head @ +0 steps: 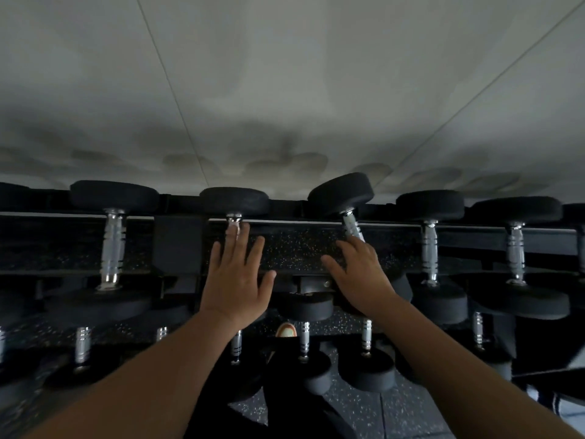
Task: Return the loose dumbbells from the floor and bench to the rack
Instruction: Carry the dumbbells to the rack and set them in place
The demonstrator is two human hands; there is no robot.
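Head view, looking down at a dumbbell rack (316,228) — left hand (235,277) spread open over one racked dumbbell (235,202), right hand (361,270) loosely open against a tilted dumbbell's (343,193) handle — probably nudging it straight into its cradle.

- We are seeing a dim, soft-focus scene, with the pale wall (285,74) catching most light.
- Glare is glinting off chrome handles (113,245); edges are bending.
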